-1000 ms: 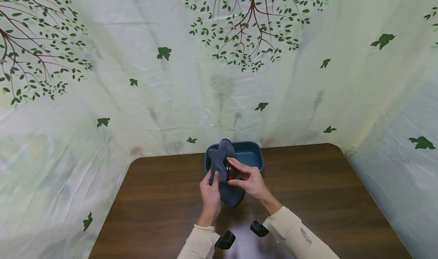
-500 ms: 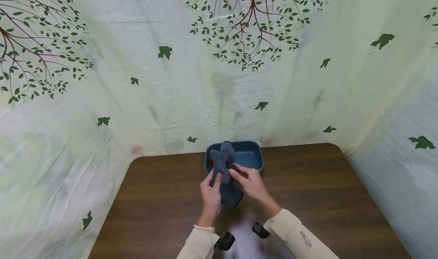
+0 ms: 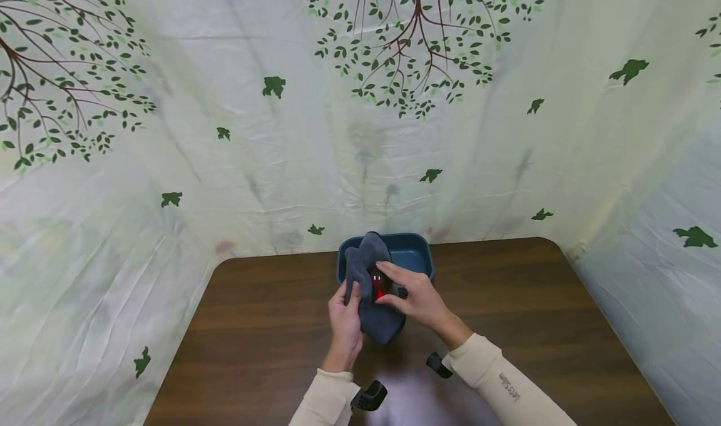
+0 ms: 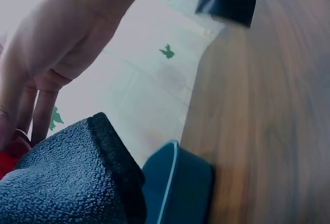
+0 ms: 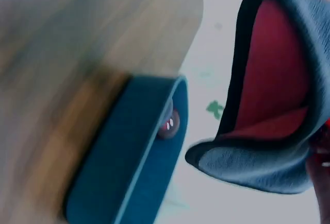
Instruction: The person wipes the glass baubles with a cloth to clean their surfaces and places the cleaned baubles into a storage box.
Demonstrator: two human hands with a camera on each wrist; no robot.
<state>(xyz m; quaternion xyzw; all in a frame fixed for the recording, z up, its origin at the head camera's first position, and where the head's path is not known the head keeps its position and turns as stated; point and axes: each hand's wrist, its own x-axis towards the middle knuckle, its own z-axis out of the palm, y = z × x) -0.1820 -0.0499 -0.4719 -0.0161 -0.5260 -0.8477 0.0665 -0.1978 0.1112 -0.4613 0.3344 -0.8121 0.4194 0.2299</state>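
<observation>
A dark red, shiny round object (image 3: 380, 282) sits against the grey cloth (image 3: 358, 273); its exact kind does not show. My left hand (image 3: 345, 326) grips the cloth, thumb on top. The thumb and fingers of my right hand (image 3: 418, 296) hold the round object from the right side. In the left wrist view, the right hand (image 4: 56, 44) reaches down to the red object (image 4: 13, 154) beside the fleecy cloth (image 4: 67, 177). The cloth (image 5: 278, 64) shows a red underside and dark edging in the right wrist view, hanging close to the tray.
A blue tray (image 3: 414, 251) stands at the back edge of the brown table (image 3: 270, 326), partly behind the cloth. Another shiny round object (image 5: 169, 126) lies in it. A pale sheet (image 3: 236, 163) printed with leaves hangs behind the table.
Half a second ago the right fingers were closer together and the cloth hid most of the round object. Now they are spread wider around it, and more of it shows.
</observation>
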